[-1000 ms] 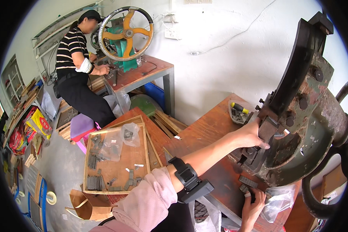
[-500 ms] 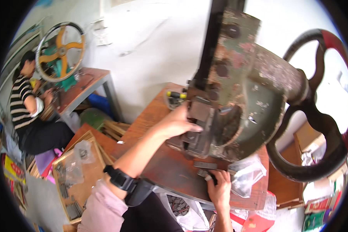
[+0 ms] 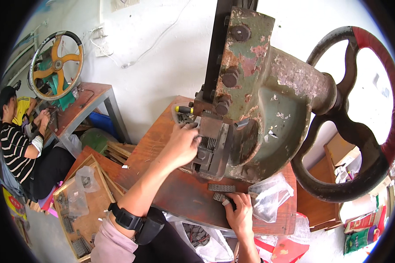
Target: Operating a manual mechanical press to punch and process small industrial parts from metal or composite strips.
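Observation:
A big green, rusty hand press [image 3: 267,101] with a dark flywheel [image 3: 360,131] stands on a reddish wooden bench [image 3: 184,197]. My left hand [image 3: 182,144] reaches to the press's die block [image 3: 210,144], fingers curled against its toothed metal front. My right hand [image 3: 239,215] rests low on the bench edge, fingertips on a small flat toothed metal strip [image 3: 218,197]. Another strip [image 3: 221,187] lies just above it. A black strap with a box sits on my left wrist [image 3: 134,221].
A clear plastic bag [image 3: 270,197] lies right of my right hand. A wooden tray [image 3: 81,206] with metal parts and bags sits on the floor at left. A person in a striped shirt [image 3: 17,149] works at another bench with a yellow-spoked press wheel [image 3: 55,63]. A yellow-handled tool [image 3: 184,109] lies behind the press.
The view has swung further onto the press, which now fills the right. My left hand stays at the die block; my right hand stays on the bench by the metal strips.

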Available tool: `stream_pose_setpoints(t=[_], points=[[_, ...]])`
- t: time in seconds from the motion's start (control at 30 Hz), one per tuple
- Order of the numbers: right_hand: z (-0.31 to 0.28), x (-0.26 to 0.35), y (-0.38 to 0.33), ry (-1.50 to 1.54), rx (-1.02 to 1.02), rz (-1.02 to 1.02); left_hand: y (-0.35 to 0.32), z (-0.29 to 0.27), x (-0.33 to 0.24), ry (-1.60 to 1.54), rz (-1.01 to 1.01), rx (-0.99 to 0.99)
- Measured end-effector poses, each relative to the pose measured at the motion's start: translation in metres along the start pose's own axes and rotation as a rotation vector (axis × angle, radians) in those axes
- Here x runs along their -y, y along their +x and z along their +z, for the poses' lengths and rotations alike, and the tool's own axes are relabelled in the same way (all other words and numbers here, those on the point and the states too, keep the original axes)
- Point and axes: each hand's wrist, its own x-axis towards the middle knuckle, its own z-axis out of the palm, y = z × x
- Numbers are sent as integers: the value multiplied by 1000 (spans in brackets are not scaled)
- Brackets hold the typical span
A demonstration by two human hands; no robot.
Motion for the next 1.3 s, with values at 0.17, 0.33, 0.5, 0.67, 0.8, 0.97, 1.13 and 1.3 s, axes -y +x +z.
stream_pose_setpoints(t=[0.17, 0.33, 0.5, 0.67, 0.8, 0.97, 1.13, 1.3], points=[[0, -1, -1, 5, 4, 26, -23, 18, -12, 359, 80, -10], [-6, 6, -3, 58, -85, 53, -30, 26, -13, 441, 79, -34], [-61, 27, -11, -201, -424, -282, -32, 30, -9, 504, 108, -114], [-199, 60, 44, -886, -1062, -364, -34, 29, -9, 471, 124, -129], [-297, 116, 143, -586, -702, -107, -34, 28, -10, 479, 99, -121], [-361, 145, 233, -354, -286, 194, -35, 29, -12, 450, 56, -105], [-375, 120, 220, -251, -255, 31, -35, 25, -15, 446, -10, -24], [-262, 99, 116, -55, -861, 67, -35, 23, -15, 394, -13, -37]])
